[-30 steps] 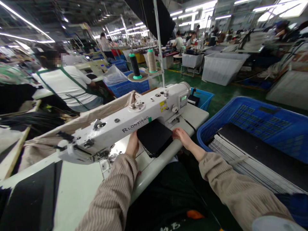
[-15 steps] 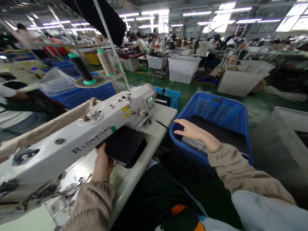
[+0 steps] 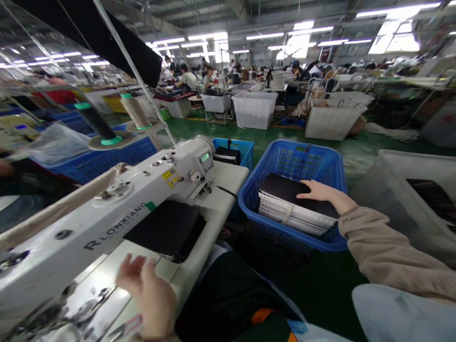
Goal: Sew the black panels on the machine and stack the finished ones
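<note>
A pile of flat black pieces [image 3: 167, 228] lies on the sewing table under the arm of a white sewing machine [image 3: 138, 199]. My left hand [image 3: 147, 289] is raised just in front of that pile, fingers apart, holding nothing. Over in the blue basket [image 3: 249, 209] to the right sits a thick stack of black sheets with pale edges [image 3: 285, 190], a band around it. On top of this stack rests my right hand [image 3: 318, 192], thumb and fingers spread across the black surface. Whether it grips a sheet is not visible.
Behind the machine stand a black thread cone [image 3: 96, 123], a beige one [image 3: 136, 111] and a light-blue crate [image 3: 247, 154] holding more black pieces. A grey bin [image 3: 377, 190] is at the right. Scissors [image 3: 123, 330] lie near my left wrist.
My left hand has let go of the black pile on the table and drawn back toward me. My right hand has come down onto the stack in the basket. The view has turned right.
</note>
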Motion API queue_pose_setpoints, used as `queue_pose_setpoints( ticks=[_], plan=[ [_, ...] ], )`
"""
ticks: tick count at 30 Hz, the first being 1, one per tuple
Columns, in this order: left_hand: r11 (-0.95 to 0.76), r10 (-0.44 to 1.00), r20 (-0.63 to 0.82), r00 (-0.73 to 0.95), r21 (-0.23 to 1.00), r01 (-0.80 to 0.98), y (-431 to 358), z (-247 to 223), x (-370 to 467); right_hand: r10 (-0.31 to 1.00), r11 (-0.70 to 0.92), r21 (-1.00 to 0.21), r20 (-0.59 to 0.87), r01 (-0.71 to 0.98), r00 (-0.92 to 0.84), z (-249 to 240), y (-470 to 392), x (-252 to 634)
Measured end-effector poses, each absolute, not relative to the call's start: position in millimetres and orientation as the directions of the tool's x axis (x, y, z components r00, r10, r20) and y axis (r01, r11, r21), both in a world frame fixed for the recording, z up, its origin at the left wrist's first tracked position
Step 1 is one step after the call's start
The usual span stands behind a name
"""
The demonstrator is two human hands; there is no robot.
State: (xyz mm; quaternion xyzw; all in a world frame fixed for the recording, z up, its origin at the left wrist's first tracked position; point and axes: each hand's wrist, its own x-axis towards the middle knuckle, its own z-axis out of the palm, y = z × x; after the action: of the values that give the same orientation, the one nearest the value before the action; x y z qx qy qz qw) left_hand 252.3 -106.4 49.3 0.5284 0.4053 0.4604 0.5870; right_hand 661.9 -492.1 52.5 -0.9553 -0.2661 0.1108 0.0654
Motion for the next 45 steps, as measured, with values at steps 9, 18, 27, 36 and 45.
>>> queue_pose_setpoints(
  ticks=[9,18,27,36,45],
  plan=[
    [0.443,0.23,-0.212,0.95,0.892,0.092,-266,26,327,0.541,-0.834,-0.207,-0.122,0.512,0.832,54,-485,633],
    [0.775,-0.094,-0.36,0.928,0.559,0.295,-330,26,427,0.636,-0.734,-0.332,-0.029,0.593,0.771,51,-479,586],
    [0.832,0.047,-0.343,0.938,0.533,0.154,-332,20,429,0.596,-0.704,-0.48,0.003,0.524,0.803,56,-482,576],
    [0.808,0.338,-0.174,0.925,0.559,-0.189,-280,45,325,0.755,-0.319,-0.784,0.13,0.533,0.642,49,-434,500],
    [0.586,0.693,-0.203,0.692,0.717,-0.377,-230,63,256,0.911,0.048,-0.931,0.189,0.363,0.366,96,-315,453]
  ],
)
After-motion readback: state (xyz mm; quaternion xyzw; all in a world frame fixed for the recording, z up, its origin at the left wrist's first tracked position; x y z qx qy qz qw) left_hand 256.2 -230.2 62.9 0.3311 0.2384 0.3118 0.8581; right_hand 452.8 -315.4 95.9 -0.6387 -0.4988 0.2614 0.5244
